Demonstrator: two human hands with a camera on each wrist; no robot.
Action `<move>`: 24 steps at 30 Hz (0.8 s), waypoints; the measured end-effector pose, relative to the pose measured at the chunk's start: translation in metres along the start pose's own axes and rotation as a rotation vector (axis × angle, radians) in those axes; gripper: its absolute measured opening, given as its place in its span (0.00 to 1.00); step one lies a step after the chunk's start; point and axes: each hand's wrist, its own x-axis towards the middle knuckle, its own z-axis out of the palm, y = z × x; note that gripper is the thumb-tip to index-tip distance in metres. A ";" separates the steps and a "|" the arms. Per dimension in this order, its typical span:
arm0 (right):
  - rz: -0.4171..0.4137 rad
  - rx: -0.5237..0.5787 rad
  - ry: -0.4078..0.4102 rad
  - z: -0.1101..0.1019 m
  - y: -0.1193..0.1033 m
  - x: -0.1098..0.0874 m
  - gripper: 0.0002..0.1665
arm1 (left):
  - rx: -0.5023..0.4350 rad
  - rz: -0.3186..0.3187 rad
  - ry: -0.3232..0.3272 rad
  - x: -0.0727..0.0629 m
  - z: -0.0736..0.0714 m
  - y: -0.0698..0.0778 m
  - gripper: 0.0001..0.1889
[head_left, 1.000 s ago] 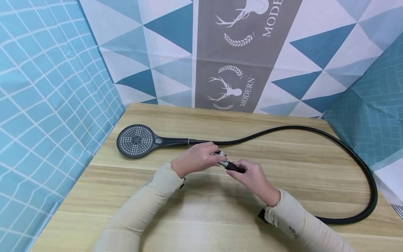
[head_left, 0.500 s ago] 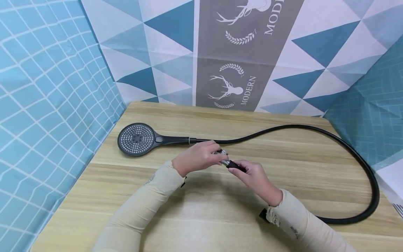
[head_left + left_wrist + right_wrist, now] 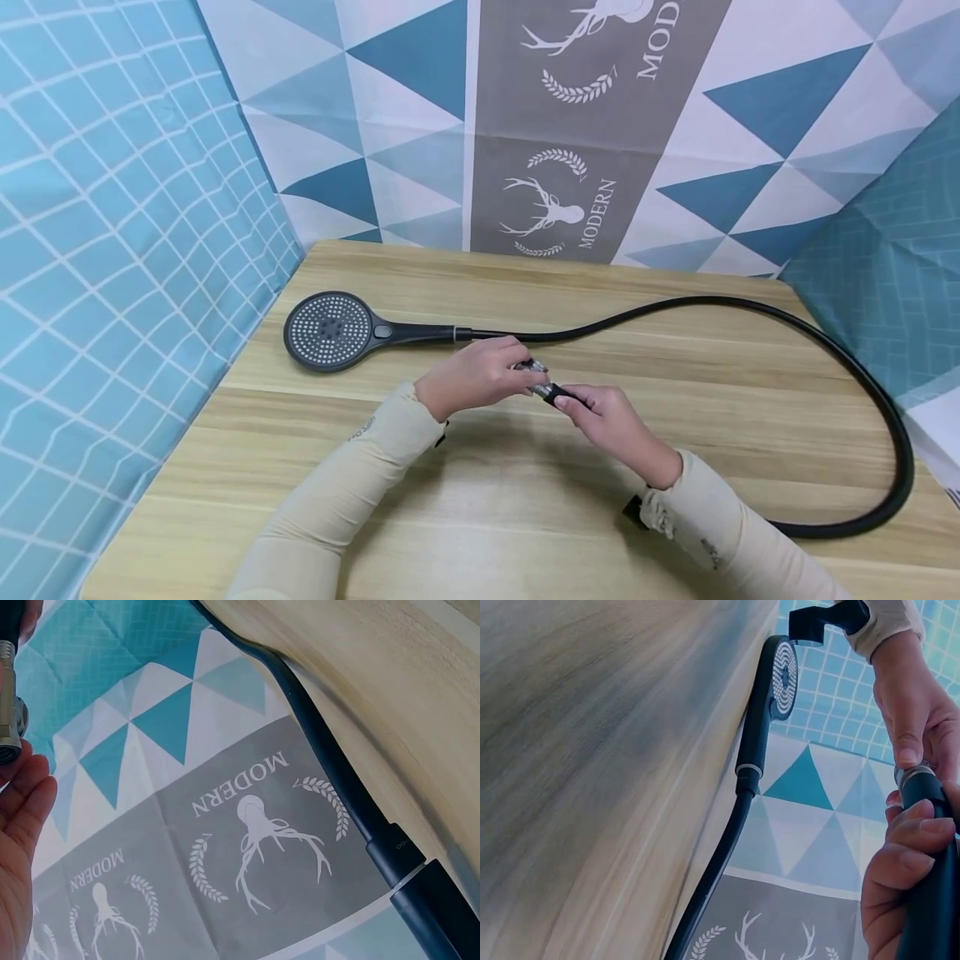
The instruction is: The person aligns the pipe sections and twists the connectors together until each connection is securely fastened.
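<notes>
- Nearest, pale sleeves (image 3: 378,454) cover both forearms; a dark wrist strap piece shows at each cuff.
- The right hand (image 3: 611,421) grips a black tube end (image 3: 930,907), fingers curled around it and thumb on top. Compared with a second ago, the thumb lies further across the black end, closer to the metal.
- The left hand (image 3: 480,379) pinches a metal fitting (image 3: 9,716) between thumb and fingers.
- The fitting is shiny silver, with ridges beside the black end, a rounded part on its side and a dark opening at the far end. It meets the black tube end, above the middle of the counter (image 3: 510,508), tilted; their join matches the earlier frames.
- Beyond the hands, a black hose (image 3: 690,301) loops over the wood and passes behind the right sleeve.
- It joins a dark grey shower head (image 3: 328,332), lying flat, pale nozzles upward, unchanged on the counter.
- Farthest, a backdrop (image 3: 547,142) bears triangles, deer and "MODERN"; the head view has shifted slightly.
</notes>
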 end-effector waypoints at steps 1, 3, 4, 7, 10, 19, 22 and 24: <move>0.022 0.013 -0.004 0.000 -0.001 0.000 0.08 | -0.003 0.001 0.001 0.000 0.001 0.000 0.11; 0.070 0.034 0.009 0.001 -0.003 0.000 0.08 | -0.005 0.003 0.004 -0.001 0.002 -0.001 0.11; 0.095 0.048 0.022 0.003 -0.003 0.000 0.08 | -0.005 0.005 0.007 -0.001 0.002 -0.002 0.11; 0.135 0.080 0.093 0.010 -0.004 0.001 0.08 | 0.005 0.015 0.018 -0.002 0.004 -0.005 0.10; 0.117 0.090 0.166 0.014 -0.004 0.002 0.11 | 0.014 0.026 0.026 -0.002 0.004 -0.007 0.08; 0.039 0.061 0.241 0.014 -0.003 0.005 0.12 | 0.033 0.036 0.014 0.003 -0.003 -0.007 0.07; 0.016 0.054 0.252 0.015 -0.001 0.005 0.11 | 0.035 0.035 0.011 0.003 -0.003 -0.007 0.07; 0.012 0.043 0.250 0.014 0.000 0.005 0.11 | 0.036 0.033 0.005 0.004 -0.004 -0.008 0.08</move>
